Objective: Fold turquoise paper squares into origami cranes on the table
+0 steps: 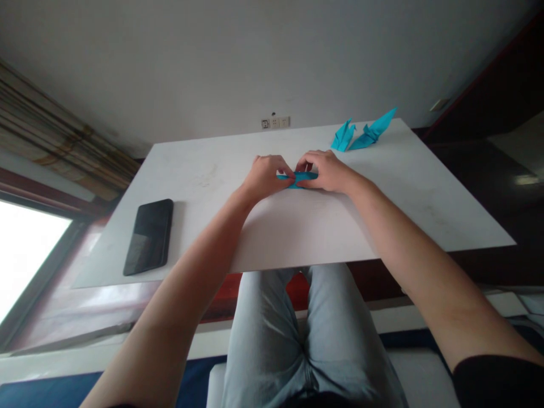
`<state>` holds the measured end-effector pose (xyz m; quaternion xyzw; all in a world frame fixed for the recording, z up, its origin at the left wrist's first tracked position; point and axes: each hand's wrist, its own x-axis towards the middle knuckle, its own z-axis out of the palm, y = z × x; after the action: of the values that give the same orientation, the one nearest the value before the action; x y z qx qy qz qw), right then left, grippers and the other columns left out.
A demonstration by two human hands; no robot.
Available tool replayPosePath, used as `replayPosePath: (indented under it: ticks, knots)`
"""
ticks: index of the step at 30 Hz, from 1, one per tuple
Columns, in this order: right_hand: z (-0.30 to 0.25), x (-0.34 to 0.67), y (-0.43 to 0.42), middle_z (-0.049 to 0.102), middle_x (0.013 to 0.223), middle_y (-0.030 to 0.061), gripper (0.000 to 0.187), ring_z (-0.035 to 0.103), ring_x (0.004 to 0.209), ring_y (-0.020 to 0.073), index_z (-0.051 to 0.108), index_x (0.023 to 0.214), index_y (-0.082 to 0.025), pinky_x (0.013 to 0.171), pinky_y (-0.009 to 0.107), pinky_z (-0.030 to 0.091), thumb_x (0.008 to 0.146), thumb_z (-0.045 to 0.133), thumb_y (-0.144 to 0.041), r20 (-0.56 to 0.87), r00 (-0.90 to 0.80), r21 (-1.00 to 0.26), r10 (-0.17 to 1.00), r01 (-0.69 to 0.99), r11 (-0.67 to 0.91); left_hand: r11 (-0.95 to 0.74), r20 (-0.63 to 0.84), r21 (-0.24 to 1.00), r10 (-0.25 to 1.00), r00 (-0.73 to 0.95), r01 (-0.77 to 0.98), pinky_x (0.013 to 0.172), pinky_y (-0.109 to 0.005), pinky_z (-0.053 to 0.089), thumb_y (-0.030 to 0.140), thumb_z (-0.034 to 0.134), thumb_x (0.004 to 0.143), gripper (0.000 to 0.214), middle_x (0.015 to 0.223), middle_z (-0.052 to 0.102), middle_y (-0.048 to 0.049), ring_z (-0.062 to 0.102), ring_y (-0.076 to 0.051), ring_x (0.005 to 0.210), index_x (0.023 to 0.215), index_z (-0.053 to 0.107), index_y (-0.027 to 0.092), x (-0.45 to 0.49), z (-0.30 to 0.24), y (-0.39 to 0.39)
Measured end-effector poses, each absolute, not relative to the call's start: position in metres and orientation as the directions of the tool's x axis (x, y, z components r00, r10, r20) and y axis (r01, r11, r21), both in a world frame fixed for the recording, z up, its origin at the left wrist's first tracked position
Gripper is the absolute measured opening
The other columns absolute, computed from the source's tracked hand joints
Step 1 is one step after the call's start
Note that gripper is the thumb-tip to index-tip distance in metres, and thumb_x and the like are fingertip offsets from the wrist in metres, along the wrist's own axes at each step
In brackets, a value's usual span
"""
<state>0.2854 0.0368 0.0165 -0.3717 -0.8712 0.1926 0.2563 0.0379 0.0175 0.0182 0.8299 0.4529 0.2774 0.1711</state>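
Note:
A small piece of folded blue paper point(302, 180) lies low over the middle of the white table, between both hands. My left hand point(268, 174) pinches its left end between thumb and fingers. On the other side, my right hand point(325, 171) grips the right end, with the thumb in front and curled fingers behind. Parts of the paper are covered by the fingers, so its full folded shape is hidden. Beyond my right hand, two blue origami cranes point(343, 137) stand close together near the back edge.
A black tablet or large phone point(149, 237) lies at the table's left front. The white table point(204, 215) ends just above my knees. Behind it rises a pale wall with sockets point(275, 122). A curtain point(55, 119) and a bright window are on the left.

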Motion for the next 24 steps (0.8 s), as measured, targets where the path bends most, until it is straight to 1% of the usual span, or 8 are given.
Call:
replayPosePath:
  ticks: [3,5,9,12,14,18,22,24]
  knots:
    - [0.0146,0.2865,0.0392,0.079,0.107,0.0104,0.031,0.069,0.101,0.0328,0.083,0.101,-0.024,0.102,0.046,0.043,0.090,0.088,-0.052,0.273,-0.620,-0.497,0.736,0.564,0.660,-0.545,0.302,0.561,0.836,0.458,0.623,0.091,-0.035,0.060,0.023,0.081,0.084,0.016,0.100,0.086,-0.0060,0.079,-0.024,0.093,0.097,0.089,0.022,0.0371,0.0168,0.0177]
    - [0.0131,0.2877,0.0407,0.078,0.107,0.0102,0.028,0.069,0.103,0.0325,0.083,0.099,-0.025,0.102,0.046,0.043,0.092,0.086,-0.052,0.257,-0.638,-0.489,0.726,0.562,0.667,-0.544,0.293,0.558,0.836,0.464,0.627,0.089,-0.034,0.059,0.023,0.080,0.085,0.017,0.099,0.086,-0.0058,0.079,-0.022,0.091,0.100,0.088,0.021,0.0365,0.0150,0.0184]
    - [0.0110,0.2902,0.0425,0.078,0.110,0.0103,0.026,0.069,0.106,0.0323,0.085,0.101,-0.025,0.103,0.046,0.044,0.093,0.086,-0.050,0.256,-0.656,-0.489,0.710,0.546,0.680,-0.550,0.298,0.509,0.834,0.464,0.662,0.094,-0.037,0.060,0.028,0.081,0.087,0.016,0.105,0.086,-0.0085,0.078,-0.025,0.095,0.100,0.090,0.023,0.0356,0.0136,0.0193]
    - [0.0111,0.2904,0.0419,0.078,0.110,0.0094,0.028,0.069,0.102,0.0306,0.084,0.102,-0.026,0.103,0.045,0.044,0.092,0.087,-0.052,0.250,-0.652,-0.509,0.716,0.541,0.670,-0.553,0.303,0.488,0.833,0.463,0.676,0.101,-0.040,0.059,0.032,0.082,0.089,0.015,0.109,0.086,-0.0098,0.079,-0.027,0.104,0.098,0.090,0.024,0.0360,0.0139,0.0190]
    - [0.0118,0.2896,0.0407,0.078,0.109,0.0087,0.029,0.069,0.100,0.0294,0.083,0.101,-0.025,0.102,0.044,0.045,0.091,0.088,-0.052,0.251,-0.646,-0.523,0.721,0.536,0.663,-0.543,0.292,0.484,0.839,0.458,0.686,0.103,-0.040,0.058,0.032,0.081,0.090,0.013,0.107,0.086,-0.0089,0.079,-0.027,0.105,0.096,0.090,0.024,0.0372,0.0137,0.0187]
    - [0.0142,0.2878,0.0375,0.079,0.109,0.0078,0.032,0.068,0.096,0.0281,0.079,0.103,-0.025,0.095,0.041,0.046,0.089,0.089,-0.052,0.265,-0.624,-0.557,0.735,0.524,0.645,-0.519,0.285,0.513,0.854,0.435,0.683,0.103,-0.040,0.057,0.029,0.082,0.089,0.010,0.107,0.087,-0.0064,0.079,-0.026,0.104,0.096,0.087,0.024,0.0405,0.0124,0.0177]
    - [0.0159,0.2871,0.0350,0.079,0.101,0.0053,0.042,0.067,0.089,0.0268,0.076,0.113,-0.026,0.086,0.039,0.046,0.084,0.092,-0.051,0.252,-0.589,-0.589,0.768,0.536,0.605,-0.508,0.311,0.585,0.861,0.403,0.633,0.098,-0.037,0.058,0.024,0.087,0.085,0.026,0.109,0.087,-0.0062,0.080,-0.024,0.103,0.110,0.081,0.022,0.0423,0.0108,0.0164]
    - [0.0165,0.2872,0.0347,0.078,0.099,0.0052,0.042,0.066,0.087,0.0261,0.075,0.113,-0.025,0.083,0.039,0.045,0.083,0.093,-0.050,0.249,-0.585,-0.588,0.772,0.542,0.600,-0.503,0.311,0.599,0.863,0.398,0.623,0.095,-0.035,0.059,0.023,0.087,0.085,0.030,0.106,0.086,-0.0056,0.080,-0.022,0.100,0.114,0.080,0.022,0.0427,0.0105,0.0159]
